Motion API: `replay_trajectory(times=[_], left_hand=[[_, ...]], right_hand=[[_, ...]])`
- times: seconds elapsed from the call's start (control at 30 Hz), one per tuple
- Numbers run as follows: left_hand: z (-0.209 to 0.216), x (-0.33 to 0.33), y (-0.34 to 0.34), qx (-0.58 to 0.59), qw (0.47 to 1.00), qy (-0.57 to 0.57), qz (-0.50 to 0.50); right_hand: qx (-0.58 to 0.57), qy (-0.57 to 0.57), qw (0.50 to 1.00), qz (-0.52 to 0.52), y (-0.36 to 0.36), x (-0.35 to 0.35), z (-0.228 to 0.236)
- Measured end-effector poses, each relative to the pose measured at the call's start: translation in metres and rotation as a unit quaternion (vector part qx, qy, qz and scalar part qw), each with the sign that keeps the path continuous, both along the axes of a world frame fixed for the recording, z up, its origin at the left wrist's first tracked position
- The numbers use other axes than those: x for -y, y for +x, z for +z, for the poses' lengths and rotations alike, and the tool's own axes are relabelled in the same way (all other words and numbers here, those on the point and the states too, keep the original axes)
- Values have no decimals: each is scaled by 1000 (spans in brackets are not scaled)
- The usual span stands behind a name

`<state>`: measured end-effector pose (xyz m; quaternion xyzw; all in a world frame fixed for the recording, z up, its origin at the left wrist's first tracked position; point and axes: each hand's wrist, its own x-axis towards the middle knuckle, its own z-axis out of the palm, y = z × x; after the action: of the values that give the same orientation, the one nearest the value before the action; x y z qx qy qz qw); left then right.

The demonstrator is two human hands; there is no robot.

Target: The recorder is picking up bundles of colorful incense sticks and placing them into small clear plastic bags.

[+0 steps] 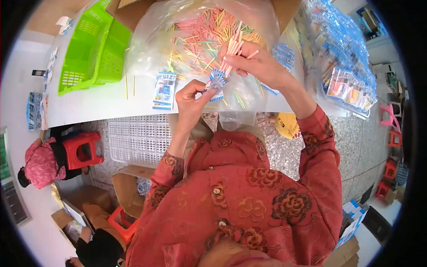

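My left hand pinches a small blue-and-white plastic packet between thumb and fingers. My right hand is closed on a bunch of thin pink and cream sticks, slanting upward. Their lower ends meet the top of the packet; whether they reach inside it I cannot tell. Beyond both hands, a clear plastic bag lies open, full of loose pink, yellow and green sticks. A flat stack of blue-and-white packets rests on the white table, left of my left hand.
At the left stands a bright green plastic basket. Filled packets in clear and blue wrapping pile up at the right. A few loose sticks lie about the tabletop. Below are a white crate and a cardboard box; other people sit at the left.
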<state>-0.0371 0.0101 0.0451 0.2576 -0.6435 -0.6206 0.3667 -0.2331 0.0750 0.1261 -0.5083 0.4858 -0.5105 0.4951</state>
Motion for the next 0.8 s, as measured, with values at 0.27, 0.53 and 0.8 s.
replay_trajectory(times=[0.27, 0.53, 0.8], left_hand=[[1, -2, 0, -2, 1000, -11, -4], [13, -3, -5, -3, 996, 85, -29], [11, 3, -15, -30, 997, 57, -37]], right_hand=[[-96, -54, 994, -15, 3, 1, -11], [-275, -154, 948, -33, 10, 0, 3], [-264, -74, 961, -31, 3, 8, 8]])
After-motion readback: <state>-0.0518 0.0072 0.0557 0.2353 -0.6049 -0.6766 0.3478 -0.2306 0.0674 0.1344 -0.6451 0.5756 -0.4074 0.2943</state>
